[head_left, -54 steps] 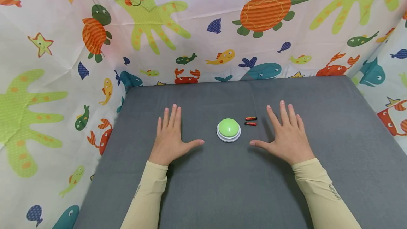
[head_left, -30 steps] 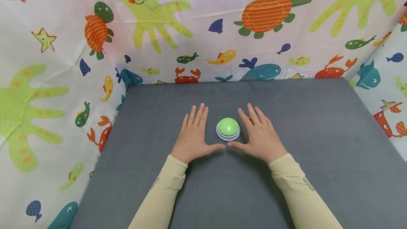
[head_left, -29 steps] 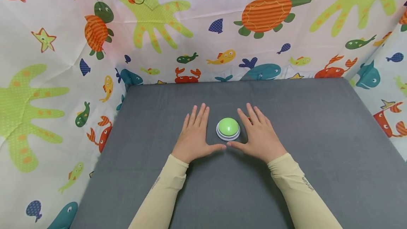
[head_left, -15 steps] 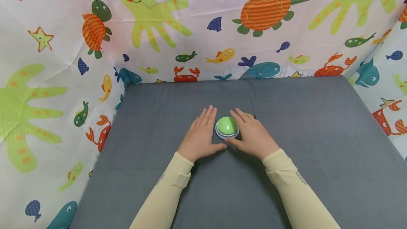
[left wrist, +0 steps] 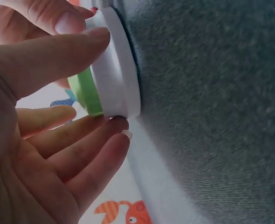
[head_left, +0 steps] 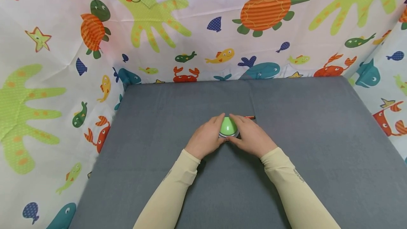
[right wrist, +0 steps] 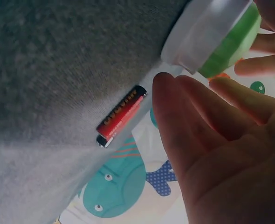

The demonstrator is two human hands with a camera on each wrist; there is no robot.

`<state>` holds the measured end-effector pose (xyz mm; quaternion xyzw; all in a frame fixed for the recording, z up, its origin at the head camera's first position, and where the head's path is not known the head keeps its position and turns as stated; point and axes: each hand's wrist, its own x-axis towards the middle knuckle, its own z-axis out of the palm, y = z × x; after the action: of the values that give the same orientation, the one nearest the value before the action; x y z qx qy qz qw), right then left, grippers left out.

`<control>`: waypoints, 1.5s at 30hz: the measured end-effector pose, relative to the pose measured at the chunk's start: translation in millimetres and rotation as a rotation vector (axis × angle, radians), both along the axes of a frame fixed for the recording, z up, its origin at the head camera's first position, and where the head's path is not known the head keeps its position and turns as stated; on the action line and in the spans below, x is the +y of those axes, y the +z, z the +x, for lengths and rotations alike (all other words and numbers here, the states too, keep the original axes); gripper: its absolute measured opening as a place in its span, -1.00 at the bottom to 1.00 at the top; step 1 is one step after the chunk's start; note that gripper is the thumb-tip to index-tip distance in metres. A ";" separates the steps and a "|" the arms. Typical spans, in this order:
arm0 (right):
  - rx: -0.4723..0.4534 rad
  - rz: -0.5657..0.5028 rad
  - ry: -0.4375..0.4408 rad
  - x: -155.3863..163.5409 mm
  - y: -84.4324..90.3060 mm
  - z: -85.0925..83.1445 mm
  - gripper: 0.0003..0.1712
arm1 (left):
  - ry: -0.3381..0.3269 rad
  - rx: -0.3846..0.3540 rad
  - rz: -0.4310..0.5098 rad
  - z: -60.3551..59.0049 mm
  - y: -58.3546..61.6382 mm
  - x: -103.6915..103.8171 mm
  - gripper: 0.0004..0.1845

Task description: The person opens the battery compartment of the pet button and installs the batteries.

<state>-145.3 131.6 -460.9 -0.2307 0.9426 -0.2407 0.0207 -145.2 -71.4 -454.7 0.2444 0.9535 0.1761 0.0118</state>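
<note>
Your left hand (head_left: 206, 135) and right hand (head_left: 253, 135) are both curled round the button (head_left: 228, 126), one on each side. With the left, you rest your thumb on its white base (left wrist: 118, 79); with the right, you set your fingertips at the edge of that base. Your thumbs come close together at the near side, though you cannot tell whether they touch each other.

Around you, a white curtain (head_left: 200, 40) hangs along the far, left and right sides, printed with sea creatures (head_left: 265, 12). Before you lies the table (head_left: 305, 126), plain grey. Your sleeves (head_left: 168, 190) are pale yellow and reach to the wrists. Between your palms, the button sits upright on the table, near its middle, its green dome (left wrist: 87, 91) facing up. Just beyond your right hand, which partly hides it in the head view, you have a battery (right wrist: 122, 112), red with a black end and gold lettering. It lies on its side, near the button but apart from it.
</note>
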 end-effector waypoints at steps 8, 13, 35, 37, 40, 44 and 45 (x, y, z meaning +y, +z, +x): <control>-0.012 0.008 -0.004 -2.3 -6.2 -2.7 -0.03 | 0.032 -0.055 -0.001 -2.0 -3.5 -0.8 -0.18; -0.020 -0.001 -0.006 -3.3 -8.7 -2.8 -0.02 | 0.034 -0.061 -0.001 -1.5 -5.0 -1.9 -0.22; -0.013 -0.220 -0.044 2.9 1.2 -4.5 -0.23 | 0.076 -0.207 0.309 -7.7 6.9 -9.7 -0.14; -0.011 -0.204 -0.041 3.0 1.2 -5.0 -0.24 | 0.082 -0.218 0.317 -7.8 8.2 -10.2 -0.15; -0.012 -0.169 -0.046 2.7 1.0 -5.6 -0.20 | 0.097 -0.229 0.318 -7.9 8.8 -9.8 -0.17; -0.024 -0.148 -0.071 1.8 0.8 -5.1 -0.15 | 0.130 -0.230 0.324 -8.6 8.6 -9.0 -0.19; -0.025 -0.149 -0.077 1.6 0.9 -4.8 -0.15 | 0.138 -0.228 0.329 -8.7 8.6 -9.0 -0.20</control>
<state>-150.1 133.2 -460.0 -0.1919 0.9299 -0.3137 0.0060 -153.9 -80.4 -446.1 0.1555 0.9189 0.3561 0.0674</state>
